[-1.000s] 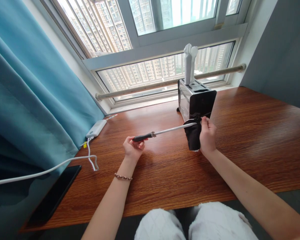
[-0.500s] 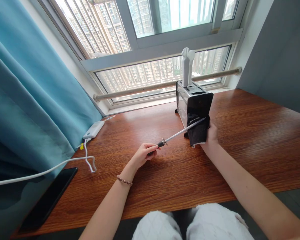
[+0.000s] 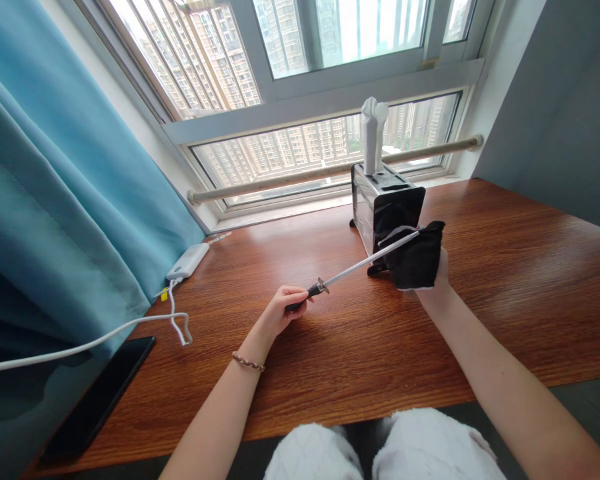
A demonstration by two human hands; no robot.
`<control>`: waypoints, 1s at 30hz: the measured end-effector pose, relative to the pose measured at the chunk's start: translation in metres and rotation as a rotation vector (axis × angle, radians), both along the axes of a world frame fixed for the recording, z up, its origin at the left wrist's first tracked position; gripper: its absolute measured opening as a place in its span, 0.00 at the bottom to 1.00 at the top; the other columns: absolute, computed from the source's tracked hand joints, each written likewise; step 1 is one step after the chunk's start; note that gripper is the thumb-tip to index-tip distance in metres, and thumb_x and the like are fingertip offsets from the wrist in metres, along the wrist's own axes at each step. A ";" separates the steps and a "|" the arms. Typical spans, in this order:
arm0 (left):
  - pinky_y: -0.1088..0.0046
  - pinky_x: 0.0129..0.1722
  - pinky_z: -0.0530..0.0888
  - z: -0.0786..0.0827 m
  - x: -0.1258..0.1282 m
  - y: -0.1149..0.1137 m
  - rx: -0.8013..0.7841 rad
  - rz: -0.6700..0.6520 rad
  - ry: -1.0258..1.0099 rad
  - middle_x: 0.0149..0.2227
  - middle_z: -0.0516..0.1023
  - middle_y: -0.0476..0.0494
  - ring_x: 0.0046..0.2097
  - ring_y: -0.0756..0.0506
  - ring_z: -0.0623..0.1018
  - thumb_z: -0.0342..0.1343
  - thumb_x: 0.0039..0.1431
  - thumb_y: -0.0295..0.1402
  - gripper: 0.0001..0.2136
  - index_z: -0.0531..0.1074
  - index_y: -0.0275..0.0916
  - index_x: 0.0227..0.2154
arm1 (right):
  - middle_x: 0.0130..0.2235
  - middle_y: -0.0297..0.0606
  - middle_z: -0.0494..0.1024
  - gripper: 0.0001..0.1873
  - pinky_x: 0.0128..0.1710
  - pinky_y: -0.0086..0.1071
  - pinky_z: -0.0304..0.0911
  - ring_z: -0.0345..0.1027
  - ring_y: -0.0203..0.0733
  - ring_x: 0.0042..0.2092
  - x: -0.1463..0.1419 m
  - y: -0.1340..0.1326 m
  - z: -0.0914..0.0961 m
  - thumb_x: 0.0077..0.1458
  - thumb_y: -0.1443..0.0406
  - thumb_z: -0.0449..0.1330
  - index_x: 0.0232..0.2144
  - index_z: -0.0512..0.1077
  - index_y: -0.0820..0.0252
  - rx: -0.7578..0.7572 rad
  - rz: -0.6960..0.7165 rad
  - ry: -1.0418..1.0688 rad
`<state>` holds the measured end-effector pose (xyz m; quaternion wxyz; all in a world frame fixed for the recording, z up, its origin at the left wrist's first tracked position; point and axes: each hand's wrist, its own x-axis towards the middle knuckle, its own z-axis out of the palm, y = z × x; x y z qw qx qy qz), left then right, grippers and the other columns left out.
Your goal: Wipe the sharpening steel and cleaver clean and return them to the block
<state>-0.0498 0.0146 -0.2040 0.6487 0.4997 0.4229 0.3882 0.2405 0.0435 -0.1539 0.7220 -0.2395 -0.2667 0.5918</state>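
My left hand [image 3: 286,309] is closed around the black handle of a honing steel [image 3: 353,268], a long pale rod with a small metal guard. The rod slants up to the right, and its far end lies across the front of a black cloth [image 3: 416,259]. My right hand [image 3: 443,270] grips this cloth from behind; the cloth hides most of its fingers. Just behind the cloth stands a silver box with black ends [image 3: 397,207], slotted on top and raised on black feet. Two white upright pieces with rounded tops [image 3: 371,140] stick out of its slots.
The brown wooden table [image 3: 260,260] reaches to the window sill. At the left lie a white power strip [image 3: 187,261], a looped white cable [image 3: 130,327] and a black flat device [image 3: 100,397] beside the blue curtain [image 3: 85,167]. A rail [image 3: 280,182] crosses the window.
My right hand and the black cloth have shifted right, with the cloth spreading wider. My left hand and the honing steel have drawn slightly left. The silver box stays put.
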 end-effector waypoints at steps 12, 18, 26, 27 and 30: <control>0.80 0.14 0.44 -0.002 0.011 -0.005 0.007 -0.016 -0.033 0.11 0.58 0.49 0.14 0.57 0.54 0.56 0.44 0.37 0.12 0.72 0.29 0.21 | 0.26 0.32 0.69 0.06 0.41 0.31 0.60 0.64 0.34 0.32 -0.049 -0.016 -0.021 0.47 0.66 0.51 0.22 0.66 0.59 -0.048 0.620 0.263; 0.80 0.15 0.46 0.006 0.021 -0.011 0.159 0.050 0.065 0.13 0.58 0.51 0.16 0.57 0.54 0.54 0.47 0.37 0.11 0.72 0.32 0.24 | 0.39 0.38 0.71 0.12 0.46 0.35 0.57 0.64 0.41 0.43 -0.067 -0.025 -0.035 0.49 0.63 0.50 0.33 0.69 0.62 -0.104 0.748 0.120; 0.79 0.27 0.60 0.012 0.032 -0.023 0.692 0.317 0.548 0.24 0.72 0.45 0.25 0.52 0.66 0.58 0.44 0.33 0.07 0.75 0.37 0.28 | 0.39 0.39 0.71 0.12 0.41 0.29 0.60 0.65 0.36 0.39 -0.074 -0.027 -0.047 0.50 0.68 0.54 0.39 0.69 0.64 -0.082 0.725 -0.034; 0.79 0.27 0.60 0.012 0.032 -0.024 0.704 0.313 0.557 0.24 0.72 0.46 0.25 0.53 0.66 0.58 0.44 0.33 0.07 0.74 0.37 0.28 | 0.40 0.39 0.71 0.13 0.40 0.28 0.60 0.66 0.35 0.39 -0.076 -0.028 -0.049 0.50 0.67 0.55 0.40 0.68 0.63 -0.081 0.721 -0.058; 0.80 0.24 0.59 0.015 0.031 -0.025 0.676 0.234 0.556 0.19 0.69 0.48 0.22 0.54 0.64 0.55 0.47 0.34 0.08 0.73 0.35 0.27 | 0.40 0.40 0.71 0.16 0.35 0.25 0.61 0.66 0.33 0.36 -0.079 -0.030 -0.054 0.49 0.65 0.58 0.43 0.67 0.61 -0.066 0.707 -0.132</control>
